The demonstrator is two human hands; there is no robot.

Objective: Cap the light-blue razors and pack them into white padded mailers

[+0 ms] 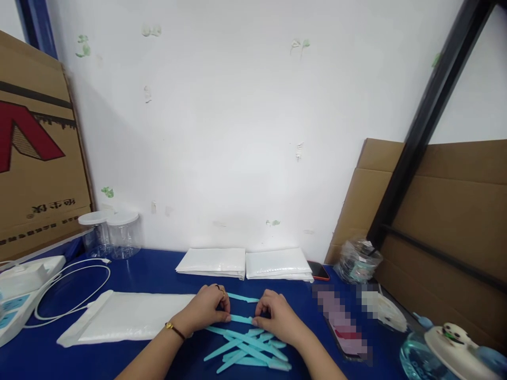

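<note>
Pinched between the fingers of my left hand (212, 306) is one end of a teal stick (240, 319). My right hand (275, 316) has its thumb and fingers together at the other end of that same stick. Another teal stick (241, 297) lies just beyond, between the two hands, near the fingertips. Closer to me, a loose pile of several teal sticks (249, 351) lies crossed on the blue table (154, 282). A white padded mailer (130, 316) lies flat to the left, its right end by my left hand.
Two stacks of white mailers (214, 261) (277, 264) lie by the wall. At right are a phone (343, 327), a wrapped bundle (358, 261) and a blue cup (420, 359). Clear jars (124, 237), a white cable (83, 261) and a power strip (19, 309) stand left.
</note>
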